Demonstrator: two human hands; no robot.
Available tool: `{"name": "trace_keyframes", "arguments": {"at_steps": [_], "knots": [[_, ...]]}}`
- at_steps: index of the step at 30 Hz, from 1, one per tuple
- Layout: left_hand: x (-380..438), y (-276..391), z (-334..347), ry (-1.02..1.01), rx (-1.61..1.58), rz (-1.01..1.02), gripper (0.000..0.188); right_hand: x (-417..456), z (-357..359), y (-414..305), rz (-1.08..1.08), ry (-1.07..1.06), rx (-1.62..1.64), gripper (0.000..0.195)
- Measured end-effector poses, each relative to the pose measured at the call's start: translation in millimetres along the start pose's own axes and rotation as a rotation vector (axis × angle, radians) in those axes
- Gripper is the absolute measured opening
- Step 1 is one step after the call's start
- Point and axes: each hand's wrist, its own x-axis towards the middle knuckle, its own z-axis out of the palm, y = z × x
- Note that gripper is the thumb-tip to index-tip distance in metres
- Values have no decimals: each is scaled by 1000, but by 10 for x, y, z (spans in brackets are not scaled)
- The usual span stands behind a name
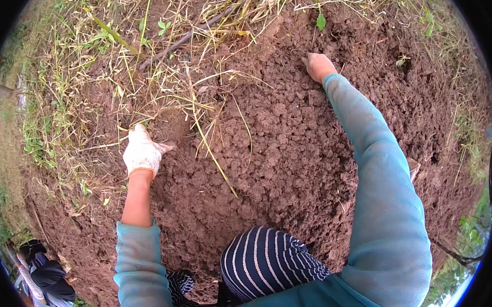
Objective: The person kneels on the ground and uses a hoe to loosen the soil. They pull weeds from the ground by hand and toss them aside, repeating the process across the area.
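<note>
My left hand point(143, 150) wears a white knit glove, soiled with earth, with an orange cuff. Its thumb sticks out to the right, while its fingertips meet dry grass stems point(103, 145) at the edge of the dug ground. Whether any stem is gripped cannot be told. Farther out on the right, my bare right hand point(320, 67) reaches down to the crumbly brown soil point(271, 146). Its fingers point left and touch or nearly touch the clods; their tips are partly hidden. A small green-leaved plant point(320, 21) hangs just above this hand.
Cut straw and weeds point(81, 80) cover the ground at the left. A dark woody stick point(190, 34) lies aslant at the top. My striped-clad knee point(265, 260) is bent at the bottom centre. Another person point(48, 276) is at the lower left.
</note>
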Motion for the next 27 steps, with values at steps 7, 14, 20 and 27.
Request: {"name": "trace_keyframes", "arguments": {"at_steps": [7, 14, 20, 27], "knots": [[-93, 119, -81, -59, 983, 344, 53, -213, -530, 295, -34, 38, 74, 25], [-502, 342, 268, 48, 1705, 303, 74, -1592, -1047, -366, 7, 128, 305, 16], [-679, 370, 235, 147, 1573, 524, 72, -2639, -1183, -517, 122, 23, 379, 21], [-1418, 473, -399, -107, 1087, 524, 49, -3461, -1469, -6, 178, 58, 375, 33]]}}
